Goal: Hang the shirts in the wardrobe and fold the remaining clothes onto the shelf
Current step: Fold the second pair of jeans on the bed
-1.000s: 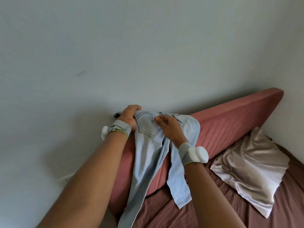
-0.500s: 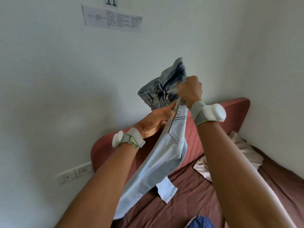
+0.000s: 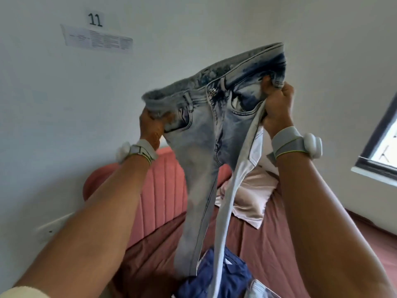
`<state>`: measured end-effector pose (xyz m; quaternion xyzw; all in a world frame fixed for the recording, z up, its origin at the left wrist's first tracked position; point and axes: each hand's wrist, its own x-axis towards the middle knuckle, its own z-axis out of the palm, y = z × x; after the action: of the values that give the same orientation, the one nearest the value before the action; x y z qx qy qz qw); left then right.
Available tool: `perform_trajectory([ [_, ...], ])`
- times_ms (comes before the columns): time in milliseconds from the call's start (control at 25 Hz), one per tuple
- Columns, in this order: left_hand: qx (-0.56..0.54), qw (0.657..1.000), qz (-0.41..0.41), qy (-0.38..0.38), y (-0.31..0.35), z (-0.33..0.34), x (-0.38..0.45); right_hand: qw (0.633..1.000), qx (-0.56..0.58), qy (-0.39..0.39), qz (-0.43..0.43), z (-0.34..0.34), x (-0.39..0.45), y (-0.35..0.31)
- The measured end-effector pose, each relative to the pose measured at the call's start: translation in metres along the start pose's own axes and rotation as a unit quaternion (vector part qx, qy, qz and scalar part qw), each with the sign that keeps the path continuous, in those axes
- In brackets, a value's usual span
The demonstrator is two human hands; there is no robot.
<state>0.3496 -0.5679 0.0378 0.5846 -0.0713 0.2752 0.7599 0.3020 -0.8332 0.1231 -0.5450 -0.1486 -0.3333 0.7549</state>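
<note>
Both arms are up, holding a pair of light-wash jeans [image 3: 202,130] by the waistband, spread out in the air above the bed [image 3: 268,250]. The left hand [image 3: 150,123] grips the waistband corner on its side, fingers curled into the denim near the pocket. The right hand [image 3: 277,108] is clenched around the other end of the waistband, with fabric bunched in the fist. The front of the jeans faces the camera — button and fly in the middle, darker blue patches around the pocket on the right side. One leg hangs straight down over the bed; a narrower strip of the pale fabric trails down from the right hand beside it.

Each wrist has a grey band with a white puck on it. Below the jeans there's a dark blue garment [image 3: 223,276] lying on the brownish bed sheet, and a bit of something pale just beside it at the bottom edge — can't tell what. A shiny cream pillow [image 3: 251,196] sits against the pink padded headboard [image 3: 163,190]. On the wall there's a printed sheet [image 3: 96,38] with "11" above it, a window [image 3: 384,134] off to the right, and a wall socket [image 3: 51,229] low on the left.
</note>
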Motion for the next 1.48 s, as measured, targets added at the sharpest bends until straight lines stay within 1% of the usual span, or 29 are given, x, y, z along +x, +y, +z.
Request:
perform_trajectory([
  [80, 0.030, 0.994, 0.095, -0.032, 0.038, 0.025, 0.006, 0.998, -0.021, 0.046, -0.042, -0.032, 0.001, -0.036],
  [160, 0.063, 0.984, 0.158, -0.052, 0.075, 0.051, -0.002, 0.991, -0.081, 0.081, -0.065, -0.063, 0.000, -0.069],
  [240, 0.079, 0.978, 0.183, -0.067, 0.099, 0.071, -0.012, 0.986, -0.132, 0.077, -0.072, -0.086, -0.002, -0.091],
  [280, 0.080, 0.974, 0.193, -0.086, 0.110, 0.080, -0.026, 0.980, -0.162, 0.084, -0.075, -0.099, -0.013, -0.106],
  [320, 0.082, 0.972, 0.195, -0.104, 0.114, 0.084, -0.039, 0.973, -0.197, 0.091, -0.077, -0.109, -0.027, -0.116],
  [360, 0.078, 0.971, 0.192, -0.121, 0.115, 0.088, -0.051, 0.960, -0.246, 0.096, -0.098, -0.121, -0.039, -0.123],
  [440, 0.061, 0.974, 0.163, -0.142, 0.111, 0.093, -0.075, 0.923, -0.342, 0.083, -0.159, -0.144, -0.066, -0.136],
  [480, 0.051, 0.977, 0.139, -0.153, 0.109, 0.095, -0.087, 0.918, -0.354, 0.065, -0.168, -0.154, -0.081, -0.143],
  [640, -0.016, 0.981, 0.054, -0.185, 0.113, 0.100, -0.121, 0.942, -0.309, -0.003, -0.133, -0.186, -0.118, -0.177],
  [680, -0.053, 0.975, 0.026, -0.216, 0.113, 0.099, -0.123, 0.958, -0.265, -0.018, -0.112, -0.195, -0.123, -0.185],
  [720, -0.103, 0.958, -0.011, -0.268, 0.113, 0.095, -0.124, 0.974, -0.209, -0.034, -0.077, -0.202, -0.128, -0.193],
  [760, -0.149, 0.929, -0.059, -0.333, 0.112, 0.091, -0.129, 0.986, -0.157, -0.043, -0.022, -0.213, -0.131, -0.195],
  [800, -0.131, 0.912, -0.089, -0.379, 0.111, 0.091, -0.134, 0.990, -0.129, -0.053, 0.033, -0.225, -0.133, -0.197],
  [840, -0.052, 0.917, -0.102, -0.382, 0.107, 0.093, -0.143, 0.984, -0.158, -0.035, 0.077, -0.234, -0.133, -0.190],
  [880, 0.091, 0.933, -0.087, -0.338, 0.103, 0.100, -0.149, 0.969, -0.229, -0.002, 0.096, -0.239, -0.130, -0.180],
  [920, 0.261, 0.935, -0.049, -0.237, 0.095, 0.109, -0.153, 0.939, -0.326, 0.038, 0.100, -0.241, -0.124, -0.166],
  [960, 0.378, 0.916, -0.009, -0.130, 0.091, 0.119, -0.162, 0.906, -0.407, 0.077, 0.087, -0.240, -0.122, -0.155],
  [1000, 0.413, 0.908, 0.017, -0.073, 0.094, 0.130, -0.173, 0.877, -0.460, 0.120, 0.063, -0.237, -0.118, -0.148],
  [1040, 0.403, 0.913, 0.026, -0.054, 0.098, 0.140, -0.180, 0.860, -0.488, 0.139, 0.051, -0.236, -0.115, -0.145],
  [1080, 0.384, 0.921, 0.034, -0.045, 0.104, 0.148, -0.186, 0.863, -0.485, 0.134, 0.044, -0.233, -0.114, -0.147],
  [1160, 0.373, 0.924, 0.065, -0.047, 0.115, 0.169, -0.197, 0.881, -0.460, 0.103, 0.039, -0.232, -0.107, -0.153],
  [1240, 0.355, 0.924, 0.120, -0.069, 0.128, 0.190, -0.211, 0.897, -0.432, 0.089, 0.029, -0.211, -0.106, -0.157],
  [1280, 0.335, 0.927, 0.143, -0.093, 0.132, 0.204, -0.221, 0.905, -0.418, 0.080, 0.015, -0.195, -0.110, -0.160],
  [1360, 0.311, 0.924, 0.175, -0.139, 0.142, 0.238, -0.247, 0.906, -0.416, 0.080, -0.014, -0.173, -0.110, -0.164],
  [1400, 0.301, 0.926, 0.174, -0.146, 0.145, 0.248, -0.256, 0.908, -0.410, 0.089, -0.015, -0.164, -0.111, -0.165],
  [1480, 0.274, 0.939, 0.144, -0.147, 0.150, 0.260, -0.258, 0.932, -0.348, 0.103, 0.007, -0.159, -0.106, -0.171],
])
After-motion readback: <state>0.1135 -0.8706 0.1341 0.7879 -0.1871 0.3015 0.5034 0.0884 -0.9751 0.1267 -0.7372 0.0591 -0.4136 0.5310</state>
